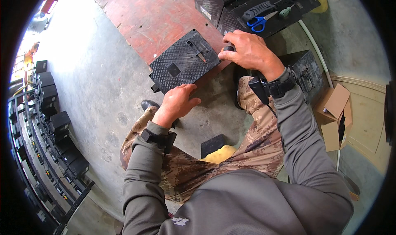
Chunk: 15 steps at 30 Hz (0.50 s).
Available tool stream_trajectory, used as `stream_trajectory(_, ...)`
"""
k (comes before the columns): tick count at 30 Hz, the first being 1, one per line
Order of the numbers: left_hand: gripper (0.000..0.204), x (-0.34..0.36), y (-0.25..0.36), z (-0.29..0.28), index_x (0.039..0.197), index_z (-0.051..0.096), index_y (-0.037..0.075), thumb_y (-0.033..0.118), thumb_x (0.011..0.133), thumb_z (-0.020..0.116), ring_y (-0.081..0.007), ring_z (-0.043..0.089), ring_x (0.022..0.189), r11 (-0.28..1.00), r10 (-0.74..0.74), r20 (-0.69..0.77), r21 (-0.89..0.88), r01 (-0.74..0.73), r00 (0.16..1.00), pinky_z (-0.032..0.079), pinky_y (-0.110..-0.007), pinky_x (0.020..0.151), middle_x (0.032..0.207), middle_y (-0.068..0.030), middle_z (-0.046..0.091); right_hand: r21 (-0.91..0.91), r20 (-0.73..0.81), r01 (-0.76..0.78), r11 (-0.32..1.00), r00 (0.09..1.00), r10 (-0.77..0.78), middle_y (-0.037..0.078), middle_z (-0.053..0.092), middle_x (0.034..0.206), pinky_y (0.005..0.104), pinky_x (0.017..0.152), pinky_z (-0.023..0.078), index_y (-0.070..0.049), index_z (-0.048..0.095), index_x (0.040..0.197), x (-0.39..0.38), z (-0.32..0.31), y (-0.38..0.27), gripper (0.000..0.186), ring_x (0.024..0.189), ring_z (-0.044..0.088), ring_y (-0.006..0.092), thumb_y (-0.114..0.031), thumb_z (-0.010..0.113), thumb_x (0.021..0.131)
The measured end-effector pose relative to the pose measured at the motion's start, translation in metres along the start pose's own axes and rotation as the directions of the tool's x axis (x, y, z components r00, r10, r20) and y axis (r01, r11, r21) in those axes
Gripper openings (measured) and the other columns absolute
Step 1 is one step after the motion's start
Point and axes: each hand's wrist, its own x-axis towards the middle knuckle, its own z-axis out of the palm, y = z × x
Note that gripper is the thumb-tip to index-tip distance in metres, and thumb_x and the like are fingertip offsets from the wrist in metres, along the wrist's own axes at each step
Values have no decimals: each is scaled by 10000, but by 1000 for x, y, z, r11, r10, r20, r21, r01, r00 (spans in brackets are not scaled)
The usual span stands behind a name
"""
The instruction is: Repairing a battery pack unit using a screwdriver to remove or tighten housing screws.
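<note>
A flat black case with a dimpled top lies on a reddish board, at the edge near me. My left hand touches its near edge, thumb and fingers apart. At its right corner, my right hand is closed round a dark, rounded tool handle; the rest of that tool is hidden, so its kind does not show. On top of the case lies a small pointed tool with an orange-brown tip, beside a black tubular piece.
Blue-handled scissors and a grey-handled knife lie on black cases at the back right. An opened cardboard box stands to the right, by another black case. Racks of black boxes line the left.
</note>
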Motion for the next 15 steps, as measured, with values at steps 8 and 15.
stream_trajectory(8, 508, 1, 0, 0, 1299, 655, 21, 280, 879, 776, -396, 675, 1125, 1000, -5, 8, 18, 5, 1000, 538, -457, 943, 1220, -206, 707, 12, -90, 175, 985, 981, -173, 146, 660, 1142, 464, 872, 545, -59, 670, 1146, 0, 15, 12, 330, 1048, 667, 380, -182, 738, 848)
stream_trajectory(15, 515, 1, 0, 0, 1303, 653, 15, 277, 878, 777, -397, 677, 1115, 1000, 6, 0, 9, -6, 1000, 539, -458, 942, 1208, -208, 708, 39, -190, 171, 985, 969, -160, 152, 664, 1129, 452, 867, 544, -63, 678, 1129, -4, 15, 10, 316, 1030, 670, 377, -241, 739, 875)
